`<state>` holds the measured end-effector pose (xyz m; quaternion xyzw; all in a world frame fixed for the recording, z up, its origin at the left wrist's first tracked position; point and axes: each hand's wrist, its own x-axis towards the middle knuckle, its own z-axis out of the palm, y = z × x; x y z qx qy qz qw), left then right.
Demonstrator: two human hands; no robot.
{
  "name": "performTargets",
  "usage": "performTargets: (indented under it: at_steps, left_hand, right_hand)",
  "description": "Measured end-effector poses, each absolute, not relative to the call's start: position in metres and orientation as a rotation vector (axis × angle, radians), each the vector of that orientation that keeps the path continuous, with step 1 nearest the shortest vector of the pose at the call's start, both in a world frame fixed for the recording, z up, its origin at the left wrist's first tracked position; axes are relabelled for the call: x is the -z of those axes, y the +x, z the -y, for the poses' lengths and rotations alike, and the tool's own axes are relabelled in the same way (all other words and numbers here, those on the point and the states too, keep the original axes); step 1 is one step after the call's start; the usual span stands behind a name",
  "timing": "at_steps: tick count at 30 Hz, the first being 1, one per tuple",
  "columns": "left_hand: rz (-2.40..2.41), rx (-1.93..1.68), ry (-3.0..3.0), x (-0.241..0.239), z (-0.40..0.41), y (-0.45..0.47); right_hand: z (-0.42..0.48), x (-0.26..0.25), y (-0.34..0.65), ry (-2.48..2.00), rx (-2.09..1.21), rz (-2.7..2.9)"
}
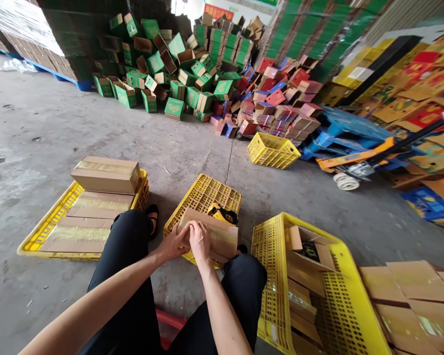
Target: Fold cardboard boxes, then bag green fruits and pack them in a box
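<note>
A taped cardboard box lies on an upturned yellow crate between my knees. My left hand is at the box's left end, its fingers closed around the edge. On the top of that same end, my right hand presses with its fingers bent down over the edge, meeting the fingertips of the left. The exact finger contact at the end face is partly hidden. Just behind the box sits a yellow and black tape dispenser, apart from both hands.
To the left, a yellow crate carries several taped boxes. At right, a deep yellow crate holds boxes, including an open one. More boxes lie beyond. Farther off stand another crate, a pallet jack and piled cartons.
</note>
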<state>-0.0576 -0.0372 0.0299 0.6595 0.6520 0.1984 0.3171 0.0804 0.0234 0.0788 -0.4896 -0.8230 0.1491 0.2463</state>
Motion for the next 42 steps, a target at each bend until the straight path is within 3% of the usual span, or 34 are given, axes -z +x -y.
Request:
performTargets:
  at_steps: [8, 16, 24, 36, 42]
  left_hand:
    - [-1.713, -0.519, 1.711, -0.031, 0.037, -0.058]
    - [-1.687, -0.536, 1.707, -0.039, 0.038, -0.058]
    - [-1.69, -0.485, 1.675, -0.045, 0.039, -0.056]
    - [-1.703, -0.51, 1.703, -0.042, 0.038, -0.055]
    - [-1.717, -0.515, 1.718, -0.038, 0.038, -0.055]
  right_hand:
    - [-0.03, -0.073, 0.078, -1.306, -0.274, 2.369]
    - [-0.034, -0.062, 0.096, -1.225, -0.657, 2.032]
    - [-0.04, -0.058, 0.133, -1.324, -0.684, 2.017]
    - [-0.042, -0.071, 0.16, -1.516, -0.435, 2.289]
    - [-0.033, -0.079, 0.147, -1.654, -0.057, 2.611]
